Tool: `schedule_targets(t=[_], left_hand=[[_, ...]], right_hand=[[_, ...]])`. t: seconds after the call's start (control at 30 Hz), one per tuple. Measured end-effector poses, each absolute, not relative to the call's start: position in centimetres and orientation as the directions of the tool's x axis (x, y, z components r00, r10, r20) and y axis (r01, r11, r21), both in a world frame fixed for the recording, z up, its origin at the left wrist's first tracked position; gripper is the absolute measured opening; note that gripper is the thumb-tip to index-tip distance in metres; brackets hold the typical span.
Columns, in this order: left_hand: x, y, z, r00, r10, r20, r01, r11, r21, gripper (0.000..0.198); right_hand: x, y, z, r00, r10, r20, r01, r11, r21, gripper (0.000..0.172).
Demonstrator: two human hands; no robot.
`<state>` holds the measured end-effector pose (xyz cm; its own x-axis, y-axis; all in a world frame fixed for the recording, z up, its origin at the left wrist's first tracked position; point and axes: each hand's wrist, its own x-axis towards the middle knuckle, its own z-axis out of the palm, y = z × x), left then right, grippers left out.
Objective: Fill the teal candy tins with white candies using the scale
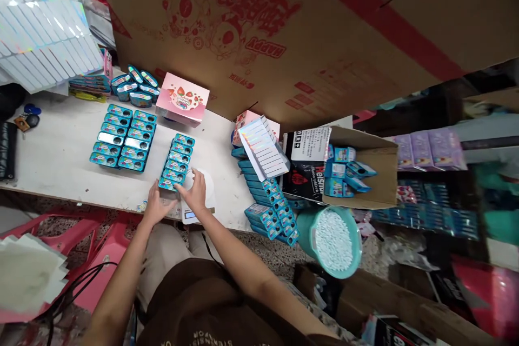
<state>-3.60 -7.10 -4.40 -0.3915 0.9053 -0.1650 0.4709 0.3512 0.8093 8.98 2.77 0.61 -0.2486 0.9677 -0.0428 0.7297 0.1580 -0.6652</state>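
A single row of small blue boxes (pixel 177 161) with round dark windows lies on the white table. At its near end are both my hands. My left hand (pixel 159 206) is at the near left corner, thumb and fingers spread, its fingertips close to the last box. On the near right side, my right hand (pixel 194 193) has its thumb by the same box and its fingers apart; whether either hand presses on the box is hard to tell. Under my right hand lies a white digital scale (pixel 208 192). Left of the row stands a two-column block of the same boxes (pixel 124 139).
Behind stand a pink strawberry-print box (pixel 182 98), loose blue packs (pixel 135 86) and a large brown carton (pixel 243 21). To the right are stacked blue boxes (pixel 270 208), label sheets (pixel 263 148), an open carton (pixel 385 173) and a teal bucket (pixel 359 248) of white pellets.
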Motion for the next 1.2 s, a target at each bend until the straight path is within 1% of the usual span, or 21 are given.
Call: schedule_targets(t=[0.07, 0.13, 0.17, 0.23, 0.33, 0.43, 0.5, 0.53, 0.57, 0.63, 0.67, 0.73, 0.83, 0.97, 1.03, 1.07, 1.13, 1.2], left_hand=[[-4.4, -7.2, -3.6, -0.383, 0.9, -0.209, 0.352, 0.352, 0.867, 0.082], [-4.5, -6.2, -3.1, -0.438, 0.852, -0.287, 0.243, 0.419, 0.875, 0.069], [-4.3, -5.5, -2.9, -0.459, 0.828, -0.323, 0.211, 0.455, 0.865, 0.066], [-3.7, -3.9, -3.0, -0.492, 0.791, -0.363, 0.18, 0.5, 0.847, 0.064], [-3.3, -2.3, -3.3, -0.507, 0.772, -0.384, 0.121, 0.505, 0.855, 0.064], [-4.1, -2.1, -3.2, -0.438, 0.767, -0.468, 0.066, 0.547, 0.835, 0.065], [-5.2, -2.0, -2.9, -0.418, 0.735, -0.534, 0.081, 0.615, 0.784, 0.071], [-5.7, -1.9, -2.6, -0.44, 0.718, -0.54, 0.106, 0.639, 0.762, 0.073], [-6.2, -1.7, -2.4, -0.48, 0.706, -0.52, 0.138, 0.646, 0.751, 0.075], [-6.8, -1.0, -2.1, -0.571, 0.7, -0.429, 0.207, 0.629, 0.749, 0.072], [-7.0, -0.5, -2.1, -0.581, 0.707, -0.402, 0.229, 0.617, 0.753, 0.07], [-7.2, 0.4, -2.3, -0.525, 0.73, -0.438, 0.232, 0.618, 0.751, 0.064], [-7.5, 1.1, -2.6, -0.416, 0.737, -0.533, 0.203, 0.646, 0.735, 0.062], [-8.2, 0.1, -2.0, -0.466, 0.695, -0.548, 0.159, 0.675, 0.721, 0.07], [-8.1, -0.8, -1.4, -0.491, 0.653, -0.577, 0.096, 0.698, 0.709, 0.071], [-7.9, -1.2, -1.0, -0.491, 0.616, -0.617, 0.034, 0.72, 0.693, 0.073], [-7.3, -1.8, -0.4, -0.436, 0.491, -0.754, -0.197, 0.765, 0.613, 0.076], [-6.9, -1.9, -0.1, -0.395, 0.429, -0.812, -0.369, 0.735, 0.568, 0.075]], right_hand=[[9.2, 2.8, -0.6, -0.161, 0.98, -0.115, 0.712, 0.035, -0.701, 0.076], [9.3, 2.7, -1.8, -0.115, 0.975, -0.192, 0.691, -0.061, -0.721, 0.072], [9.3, 2.6, -2.3, -0.102, 0.971, -0.215, 0.678, -0.09, -0.729, 0.069], [9.3, 2.6, -2.8, -0.087, 0.969, -0.233, 0.655, -0.12, -0.746, 0.064], [8.9, 2.9, -2.7, -0.054, 0.965, -0.258, 0.643, -0.165, -0.748, 0.06], [8.6, 3.5, -1.7, -0.079, 0.955, -0.287, 0.65, -0.169, -0.741, 0.057], [8.5, 4.1, -0.9, -0.136, 0.952, -0.273, 0.654, -0.12, -0.747, 0.056], [8.5, 4.4, -0.5, -0.154, 0.954, -0.256, 0.648, -0.098, -0.756, 0.054], [8.3, 4.7, -0.1, -0.163, 0.958, -0.237, 0.632, -0.084, -0.77, 0.052], [7.7, 5.3, 0.5, -0.163, 0.966, -0.199, 0.586, -0.067, -0.807, 0.046], [7.4, 5.6, 0.7, -0.162, 0.97, -0.184, 0.567, -0.061, -0.821, 0.044], [6.5, 6.1, 1.0, -0.159, 0.972, -0.173, 0.558, -0.056, -0.828, 0.041], [5.4, 6.6, 0.8, -0.132, 0.967, -0.217, 0.577, -0.103, -0.81, 0.041], [4.6, 6.7, 0.1, -0.147, 0.953, -0.264, 0.565, -0.139, -0.814, 0.041], [4.1, 6.7, -0.3, -0.137, 0.96, -0.244, 0.55, -0.131, -0.825, 0.041], [3.8, 6.8, -0.5, -0.126, 0.965, -0.229, 0.544, -0.126, -0.83, 0.04], [2.9, 7.1, -0.7, -0.117, 0.971, -0.21, 0.535, -0.117, -0.837, 0.04], [1.8, 7.6, -0.9, -0.154, 0.965, -0.211, 0.531, -0.1, -0.841, 0.04]])
